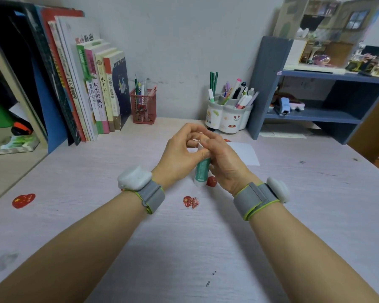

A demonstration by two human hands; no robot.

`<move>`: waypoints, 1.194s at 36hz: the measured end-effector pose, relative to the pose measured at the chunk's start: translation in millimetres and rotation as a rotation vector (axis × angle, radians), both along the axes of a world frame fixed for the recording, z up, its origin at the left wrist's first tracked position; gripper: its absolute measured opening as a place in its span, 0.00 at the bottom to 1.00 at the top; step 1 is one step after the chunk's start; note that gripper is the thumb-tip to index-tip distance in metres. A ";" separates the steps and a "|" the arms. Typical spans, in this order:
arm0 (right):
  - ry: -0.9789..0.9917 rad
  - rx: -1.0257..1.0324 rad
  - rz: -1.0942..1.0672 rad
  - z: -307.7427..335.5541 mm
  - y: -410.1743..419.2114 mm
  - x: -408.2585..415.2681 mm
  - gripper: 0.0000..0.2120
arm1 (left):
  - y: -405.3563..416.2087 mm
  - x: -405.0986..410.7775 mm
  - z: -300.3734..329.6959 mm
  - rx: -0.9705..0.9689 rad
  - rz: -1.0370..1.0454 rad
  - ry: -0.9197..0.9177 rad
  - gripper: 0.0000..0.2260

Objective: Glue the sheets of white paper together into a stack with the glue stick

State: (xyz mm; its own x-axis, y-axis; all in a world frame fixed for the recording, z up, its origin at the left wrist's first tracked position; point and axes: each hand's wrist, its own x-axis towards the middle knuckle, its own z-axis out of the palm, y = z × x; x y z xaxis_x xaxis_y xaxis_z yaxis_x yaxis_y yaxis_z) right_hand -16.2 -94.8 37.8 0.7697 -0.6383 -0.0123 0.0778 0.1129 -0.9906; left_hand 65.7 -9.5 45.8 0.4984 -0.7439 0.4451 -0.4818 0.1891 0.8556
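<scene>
Both hands are closed on the glue stick (pixel 202 171): its body is held by the right hand (pixel 224 162), its cap end pinched by the left hand (pixel 179 154). Uncapping seems under way; next, glue must be spread on the white paper (pixel 244 153).

Evenly and softly lit from above, without glare or hard shadows, slightly hazy throughout, sharpest mid-frame, with wide-angle bending toward the edges that tilts the books (pixel 92 88) and shelf (pixel 319 95), and corners blurred.

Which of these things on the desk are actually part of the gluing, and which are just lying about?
In use: green-and-white glue stick, held by left hand and right hand; white paper sheet.

Lying about: red mesh pen holder, white pen pot, row of books, blue shelf.
</scene>
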 end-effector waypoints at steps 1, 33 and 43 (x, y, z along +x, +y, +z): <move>0.017 -0.034 -0.010 1.8 1.4 -1.4 0.21 | 0.6 -1.1 -1.9 0.002 -0.005 0.021 0.21; 1.029 -1.048 0.025 -48.5 -68.5 12.4 0.27 | -54.0 93.9 -36.8 0.208 0.424 -0.007 0.12; 1.062 -1.073 0.054 -49.0 -60.9 13.0 0.29 | -59.7 89.8 -41.0 0.218 0.412 -0.008 0.13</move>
State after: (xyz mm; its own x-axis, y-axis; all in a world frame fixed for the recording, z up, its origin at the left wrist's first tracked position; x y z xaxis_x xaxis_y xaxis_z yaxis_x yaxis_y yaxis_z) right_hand -3.2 -155.8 -11.2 0.7254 -0.6774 -0.1221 -0.6867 -0.7003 -0.1950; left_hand 155.5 -69.2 4.8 0.7689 -0.5618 0.3053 -0.4861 -0.2034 0.8499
